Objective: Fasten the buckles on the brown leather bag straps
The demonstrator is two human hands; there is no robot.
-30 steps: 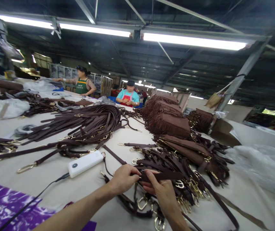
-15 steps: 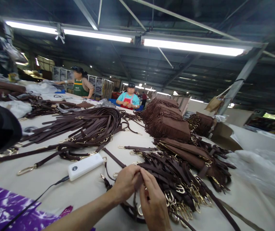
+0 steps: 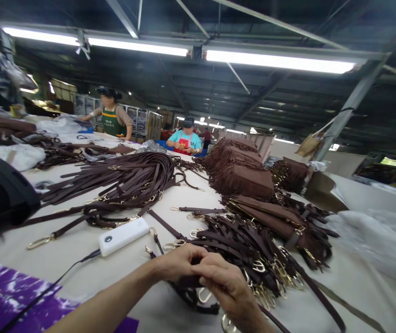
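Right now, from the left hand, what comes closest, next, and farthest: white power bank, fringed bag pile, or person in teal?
From the left hand, gripping a strap:
1. The white power bank, just to its left.
2. The fringed bag pile, mid-table, right.
3. The person in teal, far end.

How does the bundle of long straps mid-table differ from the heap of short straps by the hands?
The bundle of long straps holds long, thin pieces; the heap of short straps holds short ones. The bundle sweeps in one curve; the heap is tangled. No hand touches the bundle; at the heap's near edge the left hand and right hand grip a strap. Both are dark brown with gold-coloured fittings.
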